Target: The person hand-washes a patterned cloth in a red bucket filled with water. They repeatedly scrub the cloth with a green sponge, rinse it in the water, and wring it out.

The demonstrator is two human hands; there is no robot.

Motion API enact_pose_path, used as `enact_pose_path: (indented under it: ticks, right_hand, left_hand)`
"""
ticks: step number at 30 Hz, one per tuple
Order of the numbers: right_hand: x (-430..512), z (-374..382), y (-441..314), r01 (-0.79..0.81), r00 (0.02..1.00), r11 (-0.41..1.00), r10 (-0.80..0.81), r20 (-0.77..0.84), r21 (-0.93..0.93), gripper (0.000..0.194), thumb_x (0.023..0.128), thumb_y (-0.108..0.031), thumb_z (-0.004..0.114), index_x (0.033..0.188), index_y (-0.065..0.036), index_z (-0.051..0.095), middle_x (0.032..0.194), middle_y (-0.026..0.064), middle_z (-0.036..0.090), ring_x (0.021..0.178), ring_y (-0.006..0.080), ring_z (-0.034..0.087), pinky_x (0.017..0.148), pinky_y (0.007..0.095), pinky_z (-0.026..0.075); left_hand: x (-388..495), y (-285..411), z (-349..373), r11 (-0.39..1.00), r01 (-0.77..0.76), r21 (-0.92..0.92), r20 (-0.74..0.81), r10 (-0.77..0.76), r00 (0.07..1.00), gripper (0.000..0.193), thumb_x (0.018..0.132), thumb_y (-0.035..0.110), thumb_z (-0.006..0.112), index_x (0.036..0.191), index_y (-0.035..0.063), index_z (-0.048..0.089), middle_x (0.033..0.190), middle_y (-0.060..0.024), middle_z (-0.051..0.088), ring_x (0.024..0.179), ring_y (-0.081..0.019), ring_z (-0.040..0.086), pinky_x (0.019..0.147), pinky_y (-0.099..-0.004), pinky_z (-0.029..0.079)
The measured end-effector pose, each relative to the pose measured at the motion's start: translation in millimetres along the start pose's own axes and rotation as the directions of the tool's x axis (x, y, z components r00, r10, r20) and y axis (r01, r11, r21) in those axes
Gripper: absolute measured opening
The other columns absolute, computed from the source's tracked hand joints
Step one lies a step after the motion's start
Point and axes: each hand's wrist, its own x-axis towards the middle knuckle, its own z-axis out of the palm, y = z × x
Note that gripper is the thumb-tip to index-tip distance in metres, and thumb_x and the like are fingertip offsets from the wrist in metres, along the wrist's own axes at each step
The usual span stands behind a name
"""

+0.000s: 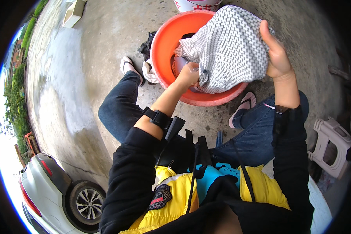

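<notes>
A black-and-white houndstooth cloth [237, 49], possibly a garment, is spread above an orange plastic basin [165, 38] on the ground between my feet. My left hand [189, 74] grips its gathered lower edge inside the basin and looks wet. At the far right side of the cloth, my right hand [278, 55] holds it up, with the thumb raised and the fingers hidden behind the fabric. Part of the cloth trails down to the left in the basin. Under it lie some dark and pale pieces, mostly covered.
A white bucket [190, 5] with red characters touches the view's top edge behind the basin. Dark cloth [146, 46] and white cloth [148, 73] lie left of it. A plastic stool [330, 146] is at right, a car [46, 187] at lower left, a pale box [73, 14] at upper left.
</notes>
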Motion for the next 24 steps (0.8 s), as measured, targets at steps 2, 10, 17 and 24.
enact_pose_path:
  ticks: [2,10,17,24]
  right_hand:
    - [-3.8,2.9,-2.2,-0.001,0.997,1.000,-0.001,0.079,0.022,0.053,0.099,-0.044,0.041,0.127,0.000,0.051,0.121,0.0115,0.062,0.105,0.0159,0.063,0.089,0.0299,0.051]
    - [-9.1,2.5,-5.0,0.033,0.994,0.996,-0.042,0.106,0.082,0.053,0.099,-0.045,0.040,0.128,-0.002,0.052,0.120,0.0100,0.062,0.104,0.0163,0.063,0.088,0.0312,0.052]
    - [4.9,-9.8,-11.2,0.095,0.994,0.987,-0.087,-0.069,0.133,0.046,0.100,-0.038,0.042,0.125,-0.002,0.055,0.121,0.0070,0.062,0.106,0.0160,0.061,0.088,0.0315,0.050]
    - [16.5,-14.6,8.7,-0.021,0.874,0.998,-0.011,-0.487,-0.060,0.046,0.096,-0.037,0.053,0.127,-0.002,0.055,0.125,0.0082,0.060,0.109,0.0167,0.060,0.091,0.0315,0.048]
  left_hand:
    - [9.2,-6.7,-0.2,0.980,-0.098,0.173,-0.153,0.125,0.980,0.039,0.079,0.013,0.067,0.113,-0.0042,0.058,0.082,-0.0068,0.065,0.064,-0.0123,0.059,0.056,-0.0263,0.047]
    - [-7.7,14.2,-5.6,0.976,-0.173,-0.135,0.095,0.186,0.978,0.056,0.075,-0.003,0.054,0.130,-0.0028,0.047,0.124,-0.0109,0.057,0.105,-0.0215,0.059,0.088,-0.0301,0.047]
    - [-26.1,50.6,-15.1,0.982,0.003,0.190,-0.104,0.017,0.994,0.039,0.086,0.018,0.051,0.112,-0.0111,0.057,0.099,-0.0152,0.063,0.087,-0.0172,0.059,0.071,-0.0296,0.048]
    - [-51.4,84.2,-40.5,0.468,-0.100,-0.878,-0.023,0.167,0.986,0.041,0.085,0.028,0.052,0.114,0.0001,0.059,0.106,-0.0154,0.066,0.093,-0.0284,0.065,0.086,-0.0409,0.052]
